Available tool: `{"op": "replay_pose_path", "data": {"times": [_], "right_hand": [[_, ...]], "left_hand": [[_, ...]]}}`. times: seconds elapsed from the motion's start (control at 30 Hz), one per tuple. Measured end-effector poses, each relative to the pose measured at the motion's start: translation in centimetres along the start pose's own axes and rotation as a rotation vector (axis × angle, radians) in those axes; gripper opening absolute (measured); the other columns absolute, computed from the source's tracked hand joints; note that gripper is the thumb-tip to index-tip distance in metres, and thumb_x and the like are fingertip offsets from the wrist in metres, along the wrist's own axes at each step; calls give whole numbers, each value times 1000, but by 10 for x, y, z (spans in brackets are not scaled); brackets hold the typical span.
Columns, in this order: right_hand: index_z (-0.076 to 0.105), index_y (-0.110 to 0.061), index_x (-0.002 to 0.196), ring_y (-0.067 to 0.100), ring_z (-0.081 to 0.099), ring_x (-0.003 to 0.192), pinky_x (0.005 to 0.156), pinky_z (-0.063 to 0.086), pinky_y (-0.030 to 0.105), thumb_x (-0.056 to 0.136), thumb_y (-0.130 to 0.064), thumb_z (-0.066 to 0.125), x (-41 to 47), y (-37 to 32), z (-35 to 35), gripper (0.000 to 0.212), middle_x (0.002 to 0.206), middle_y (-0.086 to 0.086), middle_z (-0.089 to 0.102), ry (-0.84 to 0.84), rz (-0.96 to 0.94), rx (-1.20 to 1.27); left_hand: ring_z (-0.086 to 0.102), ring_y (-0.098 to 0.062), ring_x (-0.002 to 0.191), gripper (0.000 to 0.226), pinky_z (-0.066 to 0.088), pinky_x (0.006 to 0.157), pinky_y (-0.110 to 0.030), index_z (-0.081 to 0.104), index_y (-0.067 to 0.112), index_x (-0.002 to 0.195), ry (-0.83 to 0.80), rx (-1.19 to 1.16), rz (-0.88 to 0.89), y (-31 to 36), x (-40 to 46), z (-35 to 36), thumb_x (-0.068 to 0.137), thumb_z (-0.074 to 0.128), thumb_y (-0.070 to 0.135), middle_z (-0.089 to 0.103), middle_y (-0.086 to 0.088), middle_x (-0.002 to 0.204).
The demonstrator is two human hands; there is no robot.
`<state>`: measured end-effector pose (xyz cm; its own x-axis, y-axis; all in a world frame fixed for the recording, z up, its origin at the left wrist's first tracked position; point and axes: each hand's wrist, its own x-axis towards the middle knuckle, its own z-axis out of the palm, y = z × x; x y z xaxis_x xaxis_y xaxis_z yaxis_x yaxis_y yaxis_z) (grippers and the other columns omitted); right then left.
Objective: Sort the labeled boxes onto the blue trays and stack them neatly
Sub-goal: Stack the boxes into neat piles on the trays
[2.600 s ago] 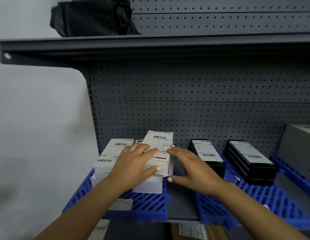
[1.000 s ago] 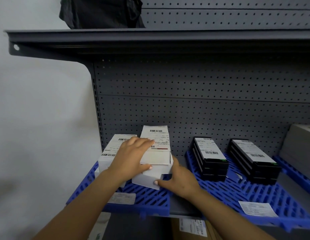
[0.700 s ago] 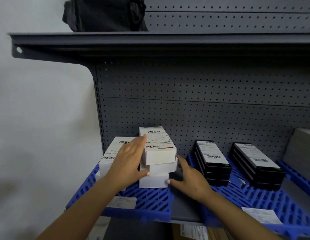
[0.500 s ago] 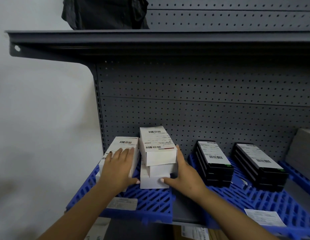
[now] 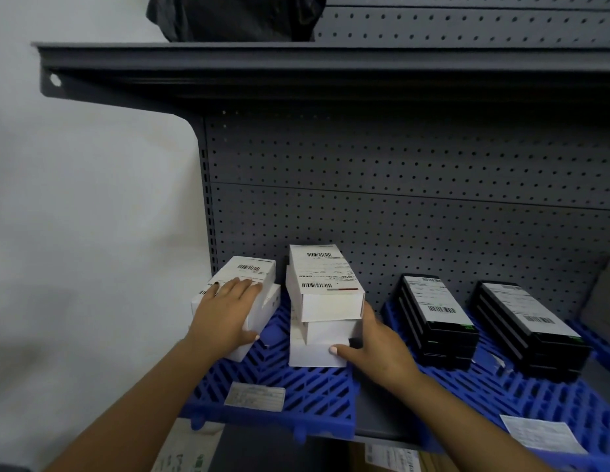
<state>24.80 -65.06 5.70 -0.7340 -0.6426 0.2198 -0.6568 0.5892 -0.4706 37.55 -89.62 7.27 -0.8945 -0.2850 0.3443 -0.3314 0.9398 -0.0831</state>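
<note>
On the left blue tray [image 5: 296,393], two white stacks stand; the taller white stack [image 5: 322,308] is uneven. The left hand [image 5: 225,315] lies flat on the shorter stack [image 5: 249,284]; the right hand [image 5: 378,345] presses the taller one. Straightening remains.

left hand [image 5: 228,315] flat on the left stack of white labelled cardboard boxes [image 5: 244,294]; right hand [image 5: 378,349] against the taller white box stack [image 5: 322,304], thumb on its bottom box. both on the blue slatted plastic tray [image 5: 296,386]. two black labelled box stacks [image 5: 436,318] on the neighbouring blue tray [image 5: 521,396].
</note>
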Motion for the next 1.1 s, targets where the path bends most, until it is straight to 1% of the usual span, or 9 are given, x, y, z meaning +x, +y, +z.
{"op": "replay_pose_path", "data": {"times": [0.17, 0.23, 0.3, 0.4, 0.57, 0.7, 0.87, 0.97, 1.1], "right_hand": [[-1, -29, 148, 18, 60, 94, 73, 52, 34, 81, -54, 63, -4, -3, -3, 96, 113, -1, 62, 3, -10, -90], [-2, -28, 148, 19, 59, 94, 71, 51, 34, 84, -53, 59, -5, -4, -2, 92, 112, 1, 62, 23, -37, -136], [-3, -26, 149, 21, 60, 94, 67, 49, 33, 88, -51, 54, -8, -4, 0, 87, 110, 2, 63, 42, -55, -177], [-2, -24, 150, 22, 61, 92, 62, 43, 31, 92, -50, 49, -12, -3, 2, 81, 108, 4, 64, 51, -70, -204], [2, -23, 149, 22, 61, 89, 59, 38, 29, 92, -50, 49, -17, -2, -1, 79, 105, 5, 64, 40, -103, -205], [0, -24, 150, 17, 60, 96, 73, 48, 29, 91, -51, 50, -24, -3, -2, 82, 115, 0, 62, -11, -158, -148], [9, -34, 148, 12, 53, 118, 93, 45, 29, 86, -58, 51, -27, 6, -15, 79, 133, -9, 54, -60, -213, 2], [20, -36, 145, 9, 55, 114, 89, 46, 28, 86, -56, 53, -29, 14, -27, 71, 121, -23, 53, 35, -178, 108], [18, -35, 149, 10, 41, 130, 101, 38, 24, 89, -48, 56, -29, 26, -43, 72, 142, -12, 41, 130, -116, 82]], "left_hand": [[13, -19, 145, 109, 6, 117, -45, 17, 21, 150, -30, -109, -22, 2, -2, -6, 64, 39, 85, 20, 0, 157], [20, -18, 143, 99, 15, 117, -47, 16, 22, 150, 98, -223, 32, 15, -5, -12, 72, 35, 79, 24, 0, 155], [26, -12, 139, 82, 26, 113, -43, 18, 26, 149, 219, -325, 155, 33, -11, -24, 82, 50, 59, 29, 6, 153], [22, -4, 139, 72, 20, 115, -33, 19, 33, 148, 311, -364, 324, 60, -20, -41, 85, 54, 38, 29, 13, 151], [38, -12, 126, 69, 30, 110, -38, 28, 31, 147, 295, -240, 339, 71, -16, -40, 84, 46, 51, 48, 9, 135], [53, -18, 109, 70, 34, 106, -48, 44, 30, 139, 347, -110, 264, 80, -5, -36, 80, 41, 67, 56, 5, 115], [57, -27, 91, 75, 40, 96, -51, 63, 23, 108, 373, -35, 125, 96, 8, -39, 70, 37, 83, 59, -3, 96], [55, -27, 81, 59, 45, 78, -42, 61, 19, 97, 400, -47, 113, 97, 15, -38, 72, 42, 69, 55, -3, 89], [56, -25, 85, 50, 42, 89, -43, 61, 18, 100, 382, -161, 117, 79, 22, -30, 71, 44, 56, 55, 1, 91]]}}
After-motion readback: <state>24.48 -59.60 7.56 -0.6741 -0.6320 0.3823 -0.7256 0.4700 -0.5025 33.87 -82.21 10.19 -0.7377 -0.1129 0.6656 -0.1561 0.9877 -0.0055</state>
